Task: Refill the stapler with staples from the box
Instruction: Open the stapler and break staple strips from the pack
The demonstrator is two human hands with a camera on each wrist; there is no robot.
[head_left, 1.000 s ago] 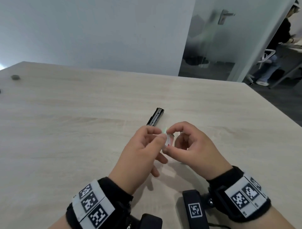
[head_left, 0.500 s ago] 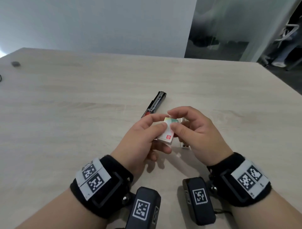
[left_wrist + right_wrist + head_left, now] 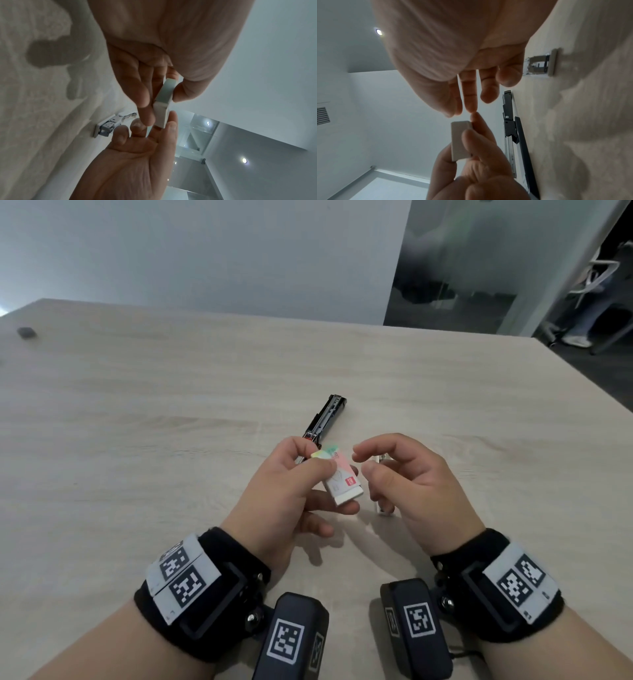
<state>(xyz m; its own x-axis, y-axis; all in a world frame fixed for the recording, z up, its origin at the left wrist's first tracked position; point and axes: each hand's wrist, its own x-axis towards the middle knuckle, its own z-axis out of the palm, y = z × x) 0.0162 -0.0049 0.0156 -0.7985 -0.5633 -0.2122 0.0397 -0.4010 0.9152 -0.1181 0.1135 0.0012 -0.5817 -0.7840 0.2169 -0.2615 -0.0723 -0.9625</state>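
My left hand (image 3: pixel 319 463) holds the small white staple box (image 3: pixel 342 484) above the table, thumb on top and fingers beneath; the left wrist view shows the box (image 3: pixel 163 106) pinched edge-on. My right hand (image 3: pixel 362 465) hovers just right of the box with loosely curved fingers and holds nothing. The black stapler (image 3: pixel 325 419) lies opened flat on the table beyond my hands, its long metal rail (image 3: pixel 511 155) exposed. A small white tray-like piece with metal inside (image 3: pixel 541 65) lies on the table under my right hand.
The light wooden table (image 3: pixel 137 422) stretches wide around my hands. A small dark object (image 3: pixel 25 332) sits at the far left. The table's right edge (image 3: pixel 582 392) borders a dark floor with a glass partition behind.
Both hands pinched the box before. My right hand has let go and drawn slightly to the right, while the left hand keeps the box. The head view has tilted downward.
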